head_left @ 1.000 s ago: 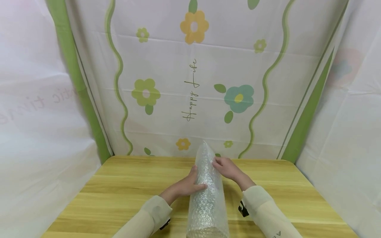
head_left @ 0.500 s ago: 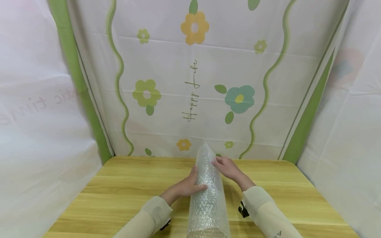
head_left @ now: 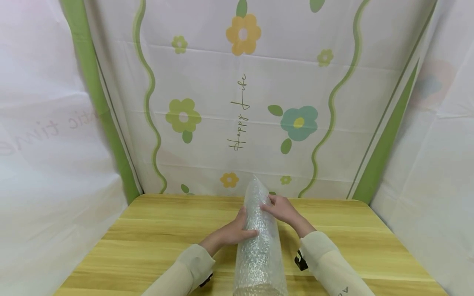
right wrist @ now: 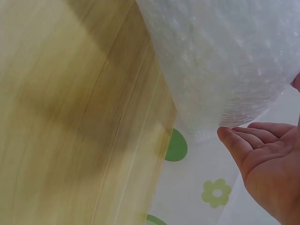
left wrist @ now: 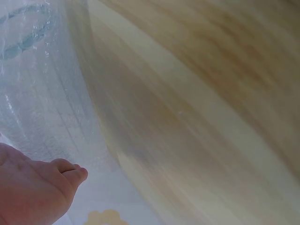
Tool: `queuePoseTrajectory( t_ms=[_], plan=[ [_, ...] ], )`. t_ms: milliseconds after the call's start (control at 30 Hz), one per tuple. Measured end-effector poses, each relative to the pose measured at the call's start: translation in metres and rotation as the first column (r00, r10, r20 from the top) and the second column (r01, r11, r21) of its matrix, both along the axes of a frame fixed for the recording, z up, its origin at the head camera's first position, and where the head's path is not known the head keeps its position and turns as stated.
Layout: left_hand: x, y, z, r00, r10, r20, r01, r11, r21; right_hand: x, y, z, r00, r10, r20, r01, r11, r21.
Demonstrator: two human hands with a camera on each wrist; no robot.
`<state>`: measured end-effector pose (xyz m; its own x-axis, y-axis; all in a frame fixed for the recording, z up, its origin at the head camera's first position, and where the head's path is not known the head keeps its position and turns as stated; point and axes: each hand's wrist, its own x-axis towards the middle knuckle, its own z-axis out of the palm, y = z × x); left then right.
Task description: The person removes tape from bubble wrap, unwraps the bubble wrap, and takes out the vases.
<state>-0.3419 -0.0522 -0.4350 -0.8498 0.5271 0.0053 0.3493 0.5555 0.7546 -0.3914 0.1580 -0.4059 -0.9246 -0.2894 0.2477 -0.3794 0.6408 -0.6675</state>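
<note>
A long roll of clear bubble wrap [head_left: 259, 257] stands out from the person over the wooden table, tapering to a pointed far end. Through the film, a blue-green curved band [left wrist: 28, 42] shows faintly in the left wrist view. My left hand [head_left: 231, 232] grips the roll's left side, thumb laid over its top. Farther along, my right hand [head_left: 283, 209] holds the right side near the tapered end, its thumb on the film. In the right wrist view, the fingers [right wrist: 236, 143] reach beneath the gathered edge of the wrap.
The wooden table [head_left: 159, 230] ends at a far edge just beyond the hands. Behind it hangs a white curtain [head_left: 207, 82] printed with flowers and "Happy Life". White fabric walls [head_left: 48, 185] close in both sides.
My right thumb has slid slightly left and toward the person over the film. The left hand keeps its place on the roll, which stays nearly still.
</note>
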Motion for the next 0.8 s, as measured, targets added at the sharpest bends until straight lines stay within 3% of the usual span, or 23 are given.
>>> queuePoseTrajectory(
  t_ms=[233,400,567,800],
  plan=[
    [0.0001,0.0010,0.0009,1.000,-0.002,-0.002,0.001,1.000,-0.006,0.0018,0.0024,0.0031,1.000,0.006,0.003,-0.006,1.000,-0.010],
    [0.0006,0.0005,0.0020,1.000,-0.004,-0.003,0.004,1.000,-0.010,0.0019,0.0025,0.0057,0.996,0.032,-0.077,-0.027,0.997,0.067],
    [-0.0001,0.0005,0.0020,1.000,-0.006,-0.006,0.006,1.000,-0.009,0.0004,0.0034,0.0055,0.989,0.013,-0.148,0.008,0.990,0.141],
    [-0.0011,0.0003,0.0013,1.000,-0.004,-0.006,0.004,1.000,0.003,0.0004,0.0073,0.0049,0.995,0.028,-0.092,-0.023,0.998,0.056]
  ],
)
